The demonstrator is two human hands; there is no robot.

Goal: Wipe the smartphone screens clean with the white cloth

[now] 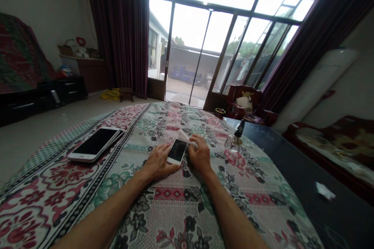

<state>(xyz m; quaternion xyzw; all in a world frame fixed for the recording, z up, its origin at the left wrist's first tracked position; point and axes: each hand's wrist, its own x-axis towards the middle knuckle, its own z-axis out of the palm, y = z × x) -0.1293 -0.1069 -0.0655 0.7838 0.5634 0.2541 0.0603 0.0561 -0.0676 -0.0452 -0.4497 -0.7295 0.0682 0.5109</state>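
Note:
A small white phone (177, 151) with a dark screen lies face up on the patterned tablecloth (175, 181). My left hand (159, 161) holds its left side and lower edge, the thumb along the bottom. At the phone's upper right, my right hand (198, 153) pinches a white tissue (184, 136), which reaches past the phone's top corner. Farther left rests a larger white phone (95, 143), stacked over another device that shows at its right edge.
A clear bottle with a black spray top (235, 140) stands right of my hands. Beyond it is a dark table (304, 167) bearing a crumpled white tissue (325, 191). A carved wooden chair (244, 99) and glass doors are at the back.

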